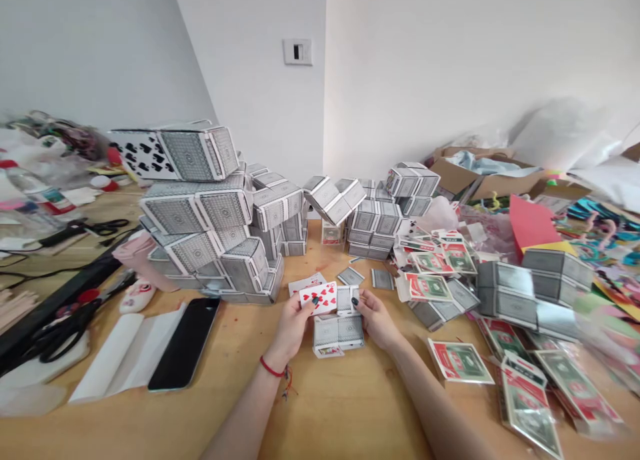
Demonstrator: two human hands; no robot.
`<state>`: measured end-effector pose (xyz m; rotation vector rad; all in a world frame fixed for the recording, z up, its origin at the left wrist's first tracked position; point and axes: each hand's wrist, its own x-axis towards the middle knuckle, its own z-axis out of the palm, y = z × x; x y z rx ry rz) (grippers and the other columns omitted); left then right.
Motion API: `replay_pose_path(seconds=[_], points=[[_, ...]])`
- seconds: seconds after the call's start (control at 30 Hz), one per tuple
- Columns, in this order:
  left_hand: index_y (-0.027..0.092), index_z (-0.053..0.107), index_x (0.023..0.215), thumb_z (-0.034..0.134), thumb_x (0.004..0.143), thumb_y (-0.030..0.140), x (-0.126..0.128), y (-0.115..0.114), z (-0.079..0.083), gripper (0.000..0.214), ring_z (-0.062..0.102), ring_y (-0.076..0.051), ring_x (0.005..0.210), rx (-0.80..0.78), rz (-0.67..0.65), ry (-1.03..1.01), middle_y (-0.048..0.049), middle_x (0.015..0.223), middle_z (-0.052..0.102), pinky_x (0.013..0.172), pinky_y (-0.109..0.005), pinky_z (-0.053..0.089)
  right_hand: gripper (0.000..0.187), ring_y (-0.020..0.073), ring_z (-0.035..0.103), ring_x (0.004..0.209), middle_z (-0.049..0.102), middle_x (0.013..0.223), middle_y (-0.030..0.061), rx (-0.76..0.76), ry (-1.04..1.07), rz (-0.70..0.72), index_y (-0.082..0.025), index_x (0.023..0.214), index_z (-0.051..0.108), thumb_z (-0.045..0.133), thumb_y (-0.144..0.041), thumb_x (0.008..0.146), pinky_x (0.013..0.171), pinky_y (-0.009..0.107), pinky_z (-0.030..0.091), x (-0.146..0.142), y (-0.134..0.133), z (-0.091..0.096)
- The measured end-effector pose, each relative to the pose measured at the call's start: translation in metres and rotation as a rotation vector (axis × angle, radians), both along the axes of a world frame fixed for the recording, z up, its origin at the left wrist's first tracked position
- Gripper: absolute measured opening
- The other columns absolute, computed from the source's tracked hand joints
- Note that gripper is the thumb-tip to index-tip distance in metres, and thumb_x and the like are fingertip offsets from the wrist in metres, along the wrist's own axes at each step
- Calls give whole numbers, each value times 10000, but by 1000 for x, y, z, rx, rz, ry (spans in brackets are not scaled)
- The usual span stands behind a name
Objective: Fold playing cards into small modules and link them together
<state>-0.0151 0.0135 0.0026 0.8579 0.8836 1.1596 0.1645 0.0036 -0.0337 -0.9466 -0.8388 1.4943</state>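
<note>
My left hand (293, 323) pinches a red hearts playing card (324, 299) by its left side, thumb on top. Against the card's right end is a grey-backed folded card (345, 300), its right edge between the thumb and fingers of my right hand (375, 319). Whether the two pieces are joined I cannot tell. Just below and nearer to me lies a box-like block of folded cards (340, 331) with grey backs. Loose playing cards (307, 281) lie on the table (340, 407) behind my left hand.
Stacked card blocks (200, 213) rise at the left, with another stack (373, 223) at the back. Red-and-green card boxes (460, 361) and more blocks (507, 293) crowd the right. A black phone (185, 343), white paper (120, 353) and scissors (75, 320) lie left.
</note>
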Motion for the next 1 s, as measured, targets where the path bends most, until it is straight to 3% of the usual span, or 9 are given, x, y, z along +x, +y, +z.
replay_pose_path(seconds=[0.13,0.33,0.53,0.77,1.0], points=[[222,485,1140,569,646,125,-3,1,-2,510,516,-177,1005,118,24,102,-44,1195,511,844,-278,402,274,130,535,600,593,694,-5,9,23,25,-205,833,511,648,-366,659,565,227,394,0,0,-1],[151,560,982,569,640,138,-10,6,-8,342,551,-118,675,87,-48,246,-32,859,617,598,-207,420,258,108,501,581,560,673,-20,47,-15,32,-209,852,496,632,-347,681,553,209,376,0,1,-6],[147,553,977,588,625,146,-11,5,-6,354,545,-99,619,54,-84,222,-33,850,619,575,-200,413,274,100,482,566,543,678,-18,44,-35,22,-205,856,494,628,-362,675,521,203,365,0,2,-11],[128,532,1012,574,608,115,-13,5,2,406,555,-107,588,-22,-117,218,-33,779,632,574,-222,433,362,90,455,483,510,587,-45,35,-17,73,-211,942,476,648,-349,655,462,196,333,0,-2,-3],[122,507,1082,535,612,77,-16,6,-3,474,558,-106,600,12,-141,292,-47,804,639,563,-211,428,418,82,433,458,510,570,-48,-1,-64,85,-208,999,490,657,-346,642,438,190,306,2,-3,1]])
